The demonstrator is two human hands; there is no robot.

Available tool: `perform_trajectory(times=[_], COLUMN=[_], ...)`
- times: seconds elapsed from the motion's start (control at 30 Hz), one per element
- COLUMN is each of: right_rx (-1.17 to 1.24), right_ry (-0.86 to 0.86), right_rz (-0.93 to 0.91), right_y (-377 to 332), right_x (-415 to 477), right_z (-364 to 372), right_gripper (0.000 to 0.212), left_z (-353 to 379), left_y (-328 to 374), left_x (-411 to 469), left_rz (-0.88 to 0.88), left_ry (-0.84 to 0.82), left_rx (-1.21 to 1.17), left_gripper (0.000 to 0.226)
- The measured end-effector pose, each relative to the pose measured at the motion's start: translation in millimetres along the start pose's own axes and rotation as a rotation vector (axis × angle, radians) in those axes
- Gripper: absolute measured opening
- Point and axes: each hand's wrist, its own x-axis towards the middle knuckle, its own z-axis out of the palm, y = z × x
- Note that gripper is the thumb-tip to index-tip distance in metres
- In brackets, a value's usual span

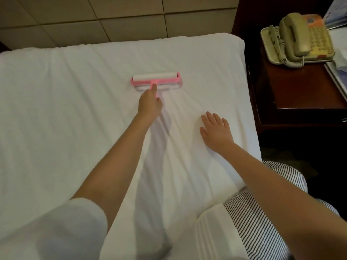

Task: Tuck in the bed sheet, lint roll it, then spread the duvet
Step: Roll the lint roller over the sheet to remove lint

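Observation:
A white bed sheet (65, 102) covers the mattress, with soft wrinkles running toward me. A pink lint roller (156, 79) with a wide white roll lies on the sheet near the head of the bed. My left hand (149, 105) grips its pink handle, arm stretched far forward. My right hand (216, 130) rests flat on the sheet with fingers spread, to the right of the roller and nearer to me.
A padded beige headboard (112, 17) stands behind the mattress. A dark wooden nightstand (293, 91) at the right carries a beige corded telephone (300, 40) and some papers (338, 72). A striped fabric (262, 212) shows at my lower right.

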Motion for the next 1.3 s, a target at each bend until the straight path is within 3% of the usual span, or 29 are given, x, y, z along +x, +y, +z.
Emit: perform_trajectory(times=[0.1,0.27,0.33,0.43,0.67,0.8,1.0,1.13,1.3], right_rx=[0.006,-0.012,-0.028,-0.015,0.008,0.005,-0.011,-0.002,0.033], right_ry=[0.004,-0.075,-0.021,0.07,0.103,0.101,0.096,0.08,0.007], right_rz=[-0.006,-0.003,-0.003,-0.013,-0.011,-0.005,-0.039,-0.029,-0.047], right_y=[-3,-7,-6,-6,-5,-4,-3,-4,1], right_x=[16,32,33,32,33,34,35,31,26], right_z=[-8,15,28,37,39,42,43,39,21], right_gripper=[0.053,0.065,0.07,0.083,0.08,0.079,0.08,0.073,0.057], left_z=[-4,-15,-16,-14,-7,-16,-28,-27,-6], left_y=[4,-10,-12,-11,14,16,8,8,21], left_x=[-16,-126,-141,-101,34,-12,-100,-52,10], left_rz=[0.009,0.046,0.041,0.032,0.026,0.03,-0.046,-0.01,-0.007], left_ry=[0.0,-0.104,-0.143,-0.088,-0.018,-0.03,-0.159,-0.071,-0.039], left_rx=[0.029,0.134,0.14,0.109,0.062,0.157,0.178,0.132,0.024], left_gripper=[0.056,0.058,0.059,0.058,0.056,0.046,0.05,0.047,0.058])
